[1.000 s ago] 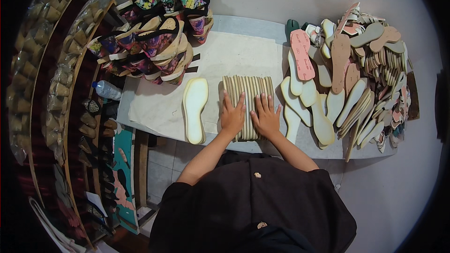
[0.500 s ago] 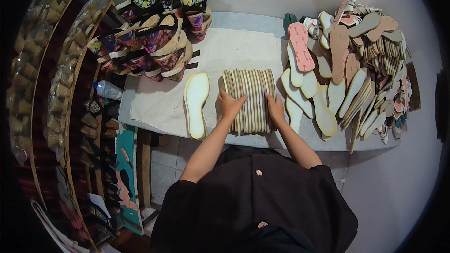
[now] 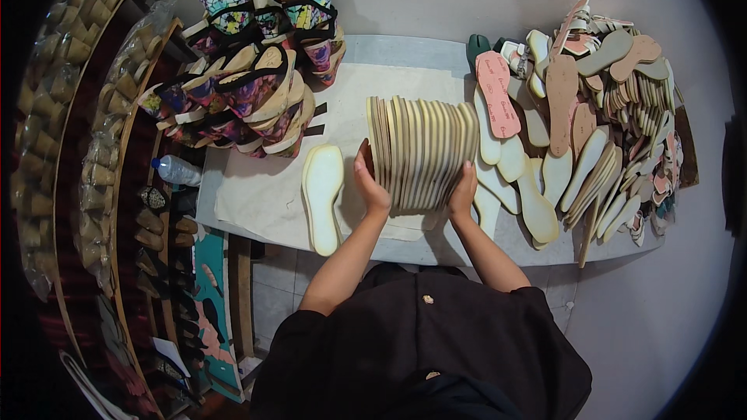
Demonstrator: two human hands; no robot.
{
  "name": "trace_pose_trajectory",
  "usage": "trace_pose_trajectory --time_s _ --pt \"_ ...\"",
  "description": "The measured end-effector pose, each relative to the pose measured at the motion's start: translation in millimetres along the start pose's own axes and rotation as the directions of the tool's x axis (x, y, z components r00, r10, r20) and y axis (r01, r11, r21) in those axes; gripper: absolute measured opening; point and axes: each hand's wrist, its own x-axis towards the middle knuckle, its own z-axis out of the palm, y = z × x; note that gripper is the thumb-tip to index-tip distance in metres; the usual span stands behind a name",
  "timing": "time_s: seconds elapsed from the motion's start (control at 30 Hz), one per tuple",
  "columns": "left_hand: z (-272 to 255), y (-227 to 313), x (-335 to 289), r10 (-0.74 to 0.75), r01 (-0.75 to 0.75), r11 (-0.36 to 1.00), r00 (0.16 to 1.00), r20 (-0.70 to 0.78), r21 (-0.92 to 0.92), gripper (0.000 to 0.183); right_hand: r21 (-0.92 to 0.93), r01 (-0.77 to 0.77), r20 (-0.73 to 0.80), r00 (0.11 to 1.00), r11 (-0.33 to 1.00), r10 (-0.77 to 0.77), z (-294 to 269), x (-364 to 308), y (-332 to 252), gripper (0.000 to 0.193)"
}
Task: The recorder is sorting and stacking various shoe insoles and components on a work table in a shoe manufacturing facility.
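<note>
A thick row of shoe insoles (image 3: 420, 152), cream and tan and standing on edge side by side, is pressed between my two hands. My left hand (image 3: 373, 187) lies along its left face with the thumb toward the near end. Against the right face, my right hand (image 3: 464, 190) holds with its fingers pointing away from me. The far ends of the insoles fan out slightly, and the row appears raised off the table, though its underside is hidden. Left of my left hand, a single white insole with a yellowish rim (image 3: 322, 194) lies flat on the cloth.
Stacked floral wedge shoes (image 3: 249, 93) stand at the table's far left. Loose insoles (image 3: 537, 202) and sandal parts crowd the right side, with a pink insole (image 3: 498, 93) on top. A water bottle (image 3: 177, 170) and shelves of shoe forms (image 3: 101, 163) line the left.
Between my hands the row of insoles has shifted away from me and seems lifted. My hands have moved from gripping over its edges to pressing flat on its sides. The view has tilted slightly.
</note>
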Motion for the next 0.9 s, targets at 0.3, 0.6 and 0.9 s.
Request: trace_pose_trajectory --time_s 0.3,0.6,0.9 --pt "-33.7 -36.8 -11.9 0.04 -0.052 0.995 0.988 -0.15 -0.08 0.044 0.307 0.18 0.129 0.965 0.935 -0.228 5.6 -26.8 -18.5 0.063" --pt "-28.1 -48.6 -10.4 0.003 -0.002 1.0 0.976 -0.22 0.003 0.041 0.095 0.317 0.129 0.936 0.944 -0.327 15.7 -27.2 -13.7 0.077" --pt "-52.1 -51.1 -7.0 0.082 -0.079 0.993 0.996 -0.029 0.087 0.047 0.16 0.214 0.316 0.913 0.963 -0.256 5.9 -23.2 -19.4 0.077"
